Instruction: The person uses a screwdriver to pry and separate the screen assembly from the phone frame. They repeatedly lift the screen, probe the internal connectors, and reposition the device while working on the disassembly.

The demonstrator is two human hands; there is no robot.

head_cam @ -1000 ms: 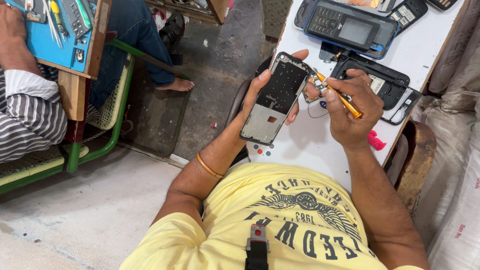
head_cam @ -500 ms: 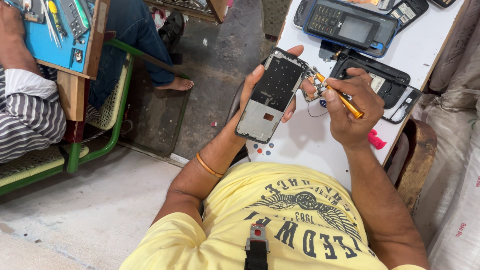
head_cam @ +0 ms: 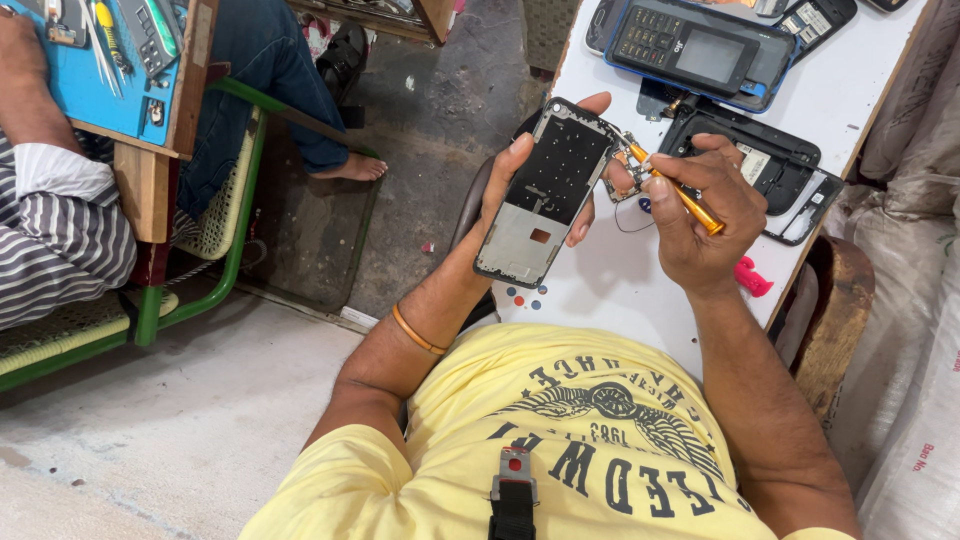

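Centre of frame, above white table [head_cam: 640,290]: left hand [head_cam: 520,190] closed round opened phone frame [head_cam: 545,192], bare inner side up, tilted. Right hand [head_cam: 700,205] pinched narrow on orange-handled screwdriver [head_cam: 680,190], tip set at frame's upper right corner beside small loose part there. Step judged: working a corner screw of the housing. Next move calls for steady frame and tip kept seated square. Upper right of frame: keypad phone [head_cam: 690,45] and black back covers [head_cam: 770,165] lying on table. Pink tool [head_cam: 752,277] at table's right edge.
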